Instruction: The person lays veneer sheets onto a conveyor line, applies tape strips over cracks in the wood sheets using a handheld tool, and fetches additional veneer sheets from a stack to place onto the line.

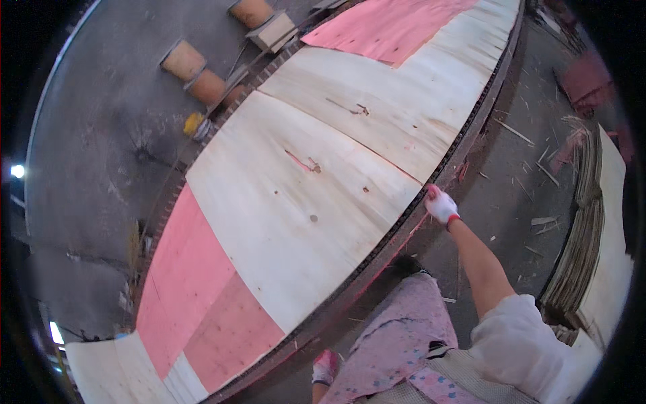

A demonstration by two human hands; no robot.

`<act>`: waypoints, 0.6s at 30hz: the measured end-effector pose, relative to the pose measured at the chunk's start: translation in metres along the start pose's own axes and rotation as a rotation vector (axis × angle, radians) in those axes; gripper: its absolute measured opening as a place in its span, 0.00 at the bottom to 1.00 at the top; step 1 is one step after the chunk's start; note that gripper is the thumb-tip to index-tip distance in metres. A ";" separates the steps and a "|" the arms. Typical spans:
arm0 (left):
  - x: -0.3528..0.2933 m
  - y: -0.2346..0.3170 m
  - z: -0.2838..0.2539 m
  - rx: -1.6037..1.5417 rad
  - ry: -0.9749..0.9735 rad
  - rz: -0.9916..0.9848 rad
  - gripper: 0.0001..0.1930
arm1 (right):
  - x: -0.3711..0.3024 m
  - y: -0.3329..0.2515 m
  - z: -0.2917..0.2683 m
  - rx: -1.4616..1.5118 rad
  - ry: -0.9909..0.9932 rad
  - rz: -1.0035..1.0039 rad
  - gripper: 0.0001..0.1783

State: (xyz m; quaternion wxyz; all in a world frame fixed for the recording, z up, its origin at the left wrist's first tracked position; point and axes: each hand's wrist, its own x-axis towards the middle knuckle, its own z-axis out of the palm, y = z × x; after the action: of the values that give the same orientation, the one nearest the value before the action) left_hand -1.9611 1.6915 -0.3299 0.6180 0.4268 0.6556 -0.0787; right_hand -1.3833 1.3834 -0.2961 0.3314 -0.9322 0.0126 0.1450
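A large pale wood veneer sheet [303, 195] with knots and a split lies flat on a long table-like frame. My right hand [441, 205], in a white glove with pink fingers, is at the frame's near edge, beside the sheet's far right corner. Its fingers are curled together, and what they grip is hidden. My left hand [325, 367], in a similar glove, hangs low beside my pink patterned apron [404, 316]. It is small and blurred there, so its fingers cannot be made out.
Another pale sheet [383, 101] lies beyond, and pink sheets [390, 30] lie at both ends. A dark toothed strip [471, 111] borders the frame's near edge. Stacked veneer [585, 229] stands at right. Wood scraps [546, 174] litter the floor. Cylindrical blocks [184, 60] stand beyond the frame.
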 end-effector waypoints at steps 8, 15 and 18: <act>0.043 0.110 0.107 0.149 -0.154 0.676 0.45 | -0.231 0.249 0.053 -0.088 -0.371 0.532 0.23; 0.061 0.180 0.233 0.975 -0.081 0.782 0.52 | -0.361 0.416 0.086 0.232 -0.082 0.942 0.39; 0.093 0.195 0.229 1.269 -0.033 0.693 0.44 | -0.328 0.371 0.049 0.415 0.009 1.092 0.29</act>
State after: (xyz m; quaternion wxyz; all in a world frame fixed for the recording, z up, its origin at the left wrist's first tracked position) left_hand -1.6509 1.7121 -0.3800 0.2503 0.8855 0.3011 -0.2501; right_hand -1.7549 1.1007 -0.4684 0.3844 -0.7069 0.5208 0.2851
